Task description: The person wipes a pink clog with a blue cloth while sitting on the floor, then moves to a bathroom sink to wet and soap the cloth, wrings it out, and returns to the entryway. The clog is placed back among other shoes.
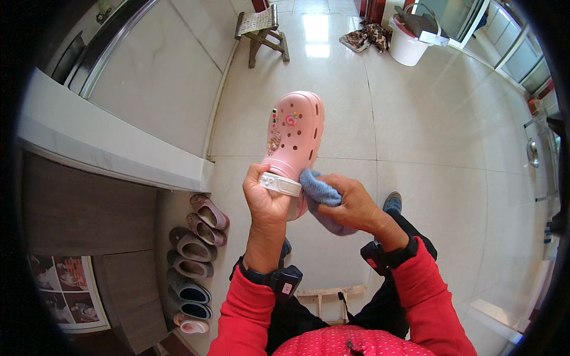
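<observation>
A pink foam clog with round holes and small charms is held up before me, toe pointing away. My left hand grips it at the opening, thumb over the end of its white heel strap, which lies across the front of the opening. Some fingers of that hand are hidden in or behind the shoe. My right hand holds a folded blue cloth against the clog's right side, near the strap. A greyish-purple part of the cloth hangs below the fingers.
Several pairs of shoes and slippers stand in a row on the left, beside a dark wooden cabinet. A folding stool stands ahead near the wall. Farther right are a white bucket and a patterned bundle on the tiled floor.
</observation>
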`<act>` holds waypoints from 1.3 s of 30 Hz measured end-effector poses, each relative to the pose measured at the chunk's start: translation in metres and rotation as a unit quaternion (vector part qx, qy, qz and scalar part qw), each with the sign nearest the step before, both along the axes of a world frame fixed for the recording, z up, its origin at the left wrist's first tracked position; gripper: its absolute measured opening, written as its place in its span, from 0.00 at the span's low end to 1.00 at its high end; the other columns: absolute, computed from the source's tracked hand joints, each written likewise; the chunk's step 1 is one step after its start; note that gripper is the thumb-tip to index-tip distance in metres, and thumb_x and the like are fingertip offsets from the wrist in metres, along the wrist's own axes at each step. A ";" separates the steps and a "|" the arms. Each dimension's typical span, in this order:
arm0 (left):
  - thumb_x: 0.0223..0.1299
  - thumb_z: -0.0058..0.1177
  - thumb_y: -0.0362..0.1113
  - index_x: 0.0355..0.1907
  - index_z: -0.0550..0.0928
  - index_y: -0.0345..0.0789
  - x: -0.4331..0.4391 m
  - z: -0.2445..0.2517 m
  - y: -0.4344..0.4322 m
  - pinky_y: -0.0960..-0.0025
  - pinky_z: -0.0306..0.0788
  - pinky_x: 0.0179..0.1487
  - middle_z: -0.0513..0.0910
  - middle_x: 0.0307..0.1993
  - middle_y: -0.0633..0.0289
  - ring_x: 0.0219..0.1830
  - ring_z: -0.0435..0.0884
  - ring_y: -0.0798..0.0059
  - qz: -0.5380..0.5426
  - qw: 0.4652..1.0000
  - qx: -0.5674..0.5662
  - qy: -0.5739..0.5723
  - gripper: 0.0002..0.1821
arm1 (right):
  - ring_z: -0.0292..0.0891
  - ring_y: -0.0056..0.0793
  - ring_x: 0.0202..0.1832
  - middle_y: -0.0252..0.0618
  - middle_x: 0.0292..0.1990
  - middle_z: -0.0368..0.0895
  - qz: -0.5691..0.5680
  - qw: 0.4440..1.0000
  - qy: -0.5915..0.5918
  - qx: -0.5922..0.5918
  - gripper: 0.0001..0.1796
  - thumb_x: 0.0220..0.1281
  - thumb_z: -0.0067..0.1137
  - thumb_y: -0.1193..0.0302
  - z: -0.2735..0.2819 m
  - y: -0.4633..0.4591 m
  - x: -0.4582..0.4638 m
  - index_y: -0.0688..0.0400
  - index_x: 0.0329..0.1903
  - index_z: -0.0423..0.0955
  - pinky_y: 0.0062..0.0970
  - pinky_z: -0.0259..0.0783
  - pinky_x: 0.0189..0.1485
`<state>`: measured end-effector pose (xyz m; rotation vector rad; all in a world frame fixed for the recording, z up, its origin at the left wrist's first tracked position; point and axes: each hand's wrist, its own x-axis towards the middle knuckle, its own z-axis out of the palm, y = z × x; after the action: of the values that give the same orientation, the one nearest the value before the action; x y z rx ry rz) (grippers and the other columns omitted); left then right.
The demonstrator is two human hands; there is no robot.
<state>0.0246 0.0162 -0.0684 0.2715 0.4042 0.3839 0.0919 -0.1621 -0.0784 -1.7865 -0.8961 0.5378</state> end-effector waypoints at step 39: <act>0.52 0.47 0.30 0.50 0.73 0.25 0.000 -0.011 0.015 0.50 0.62 0.68 0.78 0.51 0.47 0.56 0.75 0.54 -0.058 0.992 -0.078 -0.084 0.21 | 0.78 0.43 0.39 0.46 0.38 0.78 -0.146 0.980 -0.054 0.126 0.22 0.48 0.61 0.71 0.002 0.022 -0.003 0.60 0.50 0.74 0.32 0.73 0.46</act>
<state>0.0244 0.0315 -0.0790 0.1084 0.2488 0.2567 0.0890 -0.1398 -0.0767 -1.6867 -0.7227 0.1332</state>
